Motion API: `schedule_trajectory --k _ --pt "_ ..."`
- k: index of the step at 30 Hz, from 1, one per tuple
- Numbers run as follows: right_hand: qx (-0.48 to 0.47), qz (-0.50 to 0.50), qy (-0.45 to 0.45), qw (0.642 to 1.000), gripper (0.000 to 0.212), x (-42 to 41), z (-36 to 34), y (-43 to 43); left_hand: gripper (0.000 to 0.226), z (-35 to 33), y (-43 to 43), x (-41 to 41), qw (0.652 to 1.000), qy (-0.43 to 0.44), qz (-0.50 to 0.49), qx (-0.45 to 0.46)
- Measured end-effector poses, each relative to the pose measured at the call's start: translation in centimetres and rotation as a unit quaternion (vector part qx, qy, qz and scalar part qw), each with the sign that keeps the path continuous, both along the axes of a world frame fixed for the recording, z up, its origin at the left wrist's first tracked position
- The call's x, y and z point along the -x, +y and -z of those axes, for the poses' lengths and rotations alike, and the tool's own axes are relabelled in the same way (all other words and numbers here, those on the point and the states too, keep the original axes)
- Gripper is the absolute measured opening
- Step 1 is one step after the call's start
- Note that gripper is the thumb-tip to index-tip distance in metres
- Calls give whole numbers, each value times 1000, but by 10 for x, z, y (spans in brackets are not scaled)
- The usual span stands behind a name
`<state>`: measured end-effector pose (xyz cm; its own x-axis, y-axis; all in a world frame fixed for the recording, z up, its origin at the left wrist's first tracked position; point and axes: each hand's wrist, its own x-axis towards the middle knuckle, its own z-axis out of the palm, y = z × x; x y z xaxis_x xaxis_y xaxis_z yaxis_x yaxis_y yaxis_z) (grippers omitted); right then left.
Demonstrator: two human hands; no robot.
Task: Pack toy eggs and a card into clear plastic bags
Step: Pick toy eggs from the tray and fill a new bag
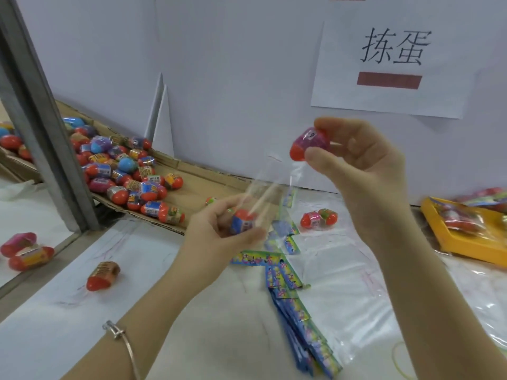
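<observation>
Lowest in view, the left forearm wore one thin bracelet (pixel 120 335). Beside it a line of overlapping cards (pixel 301 319) ran away across the tabletop (pixel 219 338), too many and too overlapped to count. One rubber band (pixel 403 360) lay at the near right. A flat stack of clear bags (pixel 351 270) lay right of the cards.

At the left, one lone egg (pixel 103 275) lay on its side, its long axis diagonal and its red end pointing toward the camera and leftward.

Above the cards, the left hand (pixel 227 229) had its fingers curled round the lower end of one bag (pixel 263 187), whose mouth rose up and to the right. A blue egg (pixel 242 222) sat in that grip, seemingly inside the film, roughly upright with its red end up.

Higher and to the right, the right hand (pixel 356 157) pinched a pink egg (pixel 308 145) between thumb and fingers. Its long axis was tilted and its red end pointed down-left, just above the bag's mouth.

Beyond the hands, an egg pair (pixel 319 218) lay side by side, and a small egg (pixel 211 201) showed partly behind the left hand. Farther left, a cardboard tray (pixel 192 185) held a heap (pixel 123 171) of dozens. One yellow tray (pixel 466 242) at the far right held filled bags. A paper sign (pixel 392 67) hung on the white wall behind.
</observation>
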<state>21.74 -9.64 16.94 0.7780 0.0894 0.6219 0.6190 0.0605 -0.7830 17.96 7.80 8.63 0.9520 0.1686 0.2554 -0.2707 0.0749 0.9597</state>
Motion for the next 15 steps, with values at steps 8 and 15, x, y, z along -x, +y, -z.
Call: schedule_trajectory --k 8,15 --pt "232 101 -96 963 30 7 2 -7 57 -1 -8 9 997 -44 60 -14" --pt "281 43 -76 956 22 8 -3 -14 52 -2 -10 10 996 -22 75 30"
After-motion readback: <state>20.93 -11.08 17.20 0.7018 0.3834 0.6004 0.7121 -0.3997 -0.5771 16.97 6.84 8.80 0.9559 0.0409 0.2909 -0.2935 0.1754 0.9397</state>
